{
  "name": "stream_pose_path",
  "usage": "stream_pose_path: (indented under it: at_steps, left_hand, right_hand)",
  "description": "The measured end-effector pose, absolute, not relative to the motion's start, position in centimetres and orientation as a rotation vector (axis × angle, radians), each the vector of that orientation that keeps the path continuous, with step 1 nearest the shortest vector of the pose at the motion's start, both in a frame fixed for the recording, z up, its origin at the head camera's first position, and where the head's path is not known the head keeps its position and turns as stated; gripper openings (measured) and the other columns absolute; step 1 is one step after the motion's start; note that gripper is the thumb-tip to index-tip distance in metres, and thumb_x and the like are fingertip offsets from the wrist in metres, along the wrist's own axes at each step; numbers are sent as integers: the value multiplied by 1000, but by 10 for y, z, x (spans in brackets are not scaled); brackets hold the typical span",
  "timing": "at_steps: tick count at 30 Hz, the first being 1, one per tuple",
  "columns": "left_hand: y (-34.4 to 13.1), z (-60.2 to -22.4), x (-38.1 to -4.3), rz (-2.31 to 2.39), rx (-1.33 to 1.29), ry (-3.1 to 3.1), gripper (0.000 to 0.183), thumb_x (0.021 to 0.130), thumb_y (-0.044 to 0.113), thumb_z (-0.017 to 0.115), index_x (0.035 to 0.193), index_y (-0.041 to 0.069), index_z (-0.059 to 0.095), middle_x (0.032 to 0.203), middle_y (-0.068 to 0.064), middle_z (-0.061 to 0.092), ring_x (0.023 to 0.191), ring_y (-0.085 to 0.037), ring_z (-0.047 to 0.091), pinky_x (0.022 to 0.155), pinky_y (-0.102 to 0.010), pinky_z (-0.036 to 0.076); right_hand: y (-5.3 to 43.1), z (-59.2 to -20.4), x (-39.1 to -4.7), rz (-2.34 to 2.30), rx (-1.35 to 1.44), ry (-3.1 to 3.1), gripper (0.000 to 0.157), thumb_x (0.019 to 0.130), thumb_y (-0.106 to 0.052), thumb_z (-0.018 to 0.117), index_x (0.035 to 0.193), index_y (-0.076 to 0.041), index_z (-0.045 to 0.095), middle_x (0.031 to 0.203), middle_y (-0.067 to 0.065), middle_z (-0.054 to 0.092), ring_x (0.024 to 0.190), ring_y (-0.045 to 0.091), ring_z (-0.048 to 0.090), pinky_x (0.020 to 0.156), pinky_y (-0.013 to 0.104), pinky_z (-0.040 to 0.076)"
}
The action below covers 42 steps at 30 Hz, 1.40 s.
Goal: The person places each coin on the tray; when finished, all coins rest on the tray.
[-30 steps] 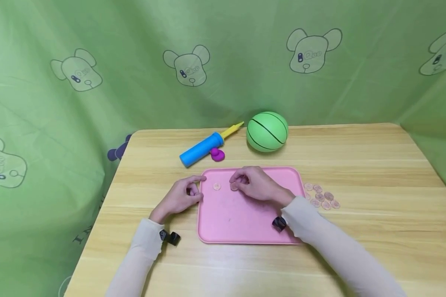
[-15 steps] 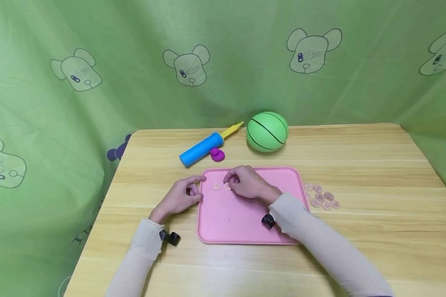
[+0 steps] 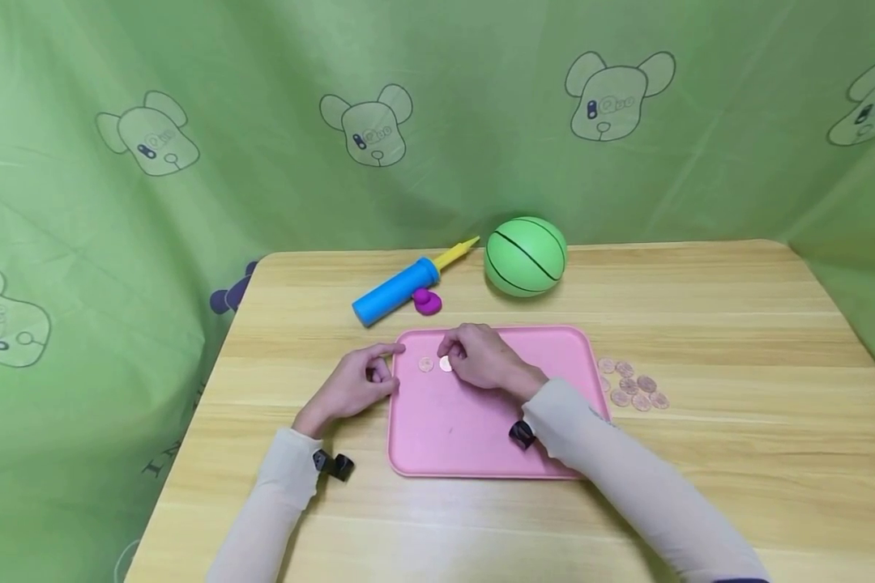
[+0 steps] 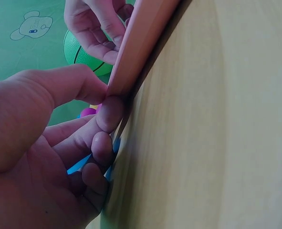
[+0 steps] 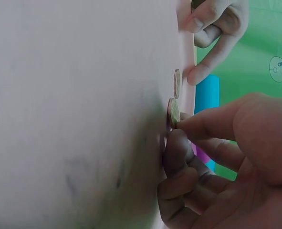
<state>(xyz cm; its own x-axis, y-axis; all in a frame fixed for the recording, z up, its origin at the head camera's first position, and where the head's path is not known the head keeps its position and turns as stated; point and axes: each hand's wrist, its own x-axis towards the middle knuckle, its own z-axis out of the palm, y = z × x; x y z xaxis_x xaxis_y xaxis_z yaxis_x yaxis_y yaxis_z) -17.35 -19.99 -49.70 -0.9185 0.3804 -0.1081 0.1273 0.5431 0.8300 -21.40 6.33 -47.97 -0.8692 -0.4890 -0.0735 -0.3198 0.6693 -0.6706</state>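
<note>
Held coin (image 5: 174, 113): pinched by the edge between thumb and index finger of the right hand (image 3: 484, 362), low over the far left part of the pink tray (image 3: 452, 449); hard to tell whether touching the tray floor

Right hand: pinching that coin, other fingers curled in; reaching across the tray from the near right

Flat coin (image 3: 426, 364): lies on the tray floor just left of the held one, near the far left corner

Left hand (image 3: 350, 387): pinching the tray's left rim, index finger stretched toward the far corner, thumb nearer, other fingers tucked in below

Pink tray: rests on the wooden table (image 3: 736, 324), partly under the right forearm

Coin cluster (image 3: 629, 386): loosely bunched on the table just right of the tray, touching in places

Purple piece (image 3: 427, 303): between tray and pump (image 3: 396, 292), right against or just beside the latter

Pump: slanted beyond the tray on the left, blue barrel to the near left, yellow tip to the far right

Green ball (image 3: 526, 256): beyond the tray, by the table's far edge, right of the pump tip

Pale sleeves (image 3: 292, 471): over both forearms, with a black device (image 3: 522, 435) at each wrist

Green cloth (image 3: 474, 186): hangs behind the table, printed with animal heads
</note>
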Motion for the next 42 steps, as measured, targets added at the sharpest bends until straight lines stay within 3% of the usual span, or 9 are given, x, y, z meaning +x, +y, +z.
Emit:
stream_pose_path:
  at_steps: [6,14,22,28,37,42]
  left_hand:
    - [-199,-497,-174,1321,435,2501,59,96,2,74,153,-2,58,88,-5,71,79,-14,60,77,-22,49]
    - [-199,-497,-174,1316,433,2501,59,97,2,74,153,-1,58,88,-5,70,80,-14,60,77,-23,49]
    - [-200,-499,-174,1296,433,2514,59,98,4,74,154,-1,58,88,-3,70,79,-11,60,76,-22,50]
    - [-200,-500,-173,1299,439,2516,60,97,3,74,155,-1,57,88,-4,71,79,-13,61,75,-22,50]
    - [-199,-499,-172,1321,446,2505,60,97,2,75,154,-2,58,88,-5,71,78,-14,60,73,-22,49]
    - [-199,-499,-172,1319,440,2508,60,97,2,75,154,-2,58,88,-5,71,79,-14,60,74,-22,49]
  right_hand:
    - [65,-477,-211,-987,-637,2665,28,99,2,57,112,-7,81,108,9,74,104,25,67,102,47,55]
    - [77,-469,-205,-1015,-610,2668,27,103,-3,57,117,-10,79,104,6,70,94,21,60,90,39,52]
    - [101,-461,-189,-1081,-598,2634,27,106,-6,56,122,-8,78,112,9,74,93,19,62,91,40,54]
    - [124,-455,-182,-1124,-562,2634,27,107,-6,56,125,-7,76,112,12,73,89,18,63,82,34,54]
    - [165,-440,-176,-1143,-511,2727,27,106,-2,60,128,-6,75,124,18,75,96,23,69,80,30,56]
    - [184,-436,-173,-1166,-465,2753,29,106,0,57,128,-3,75,121,19,78,101,28,72,82,33,56]
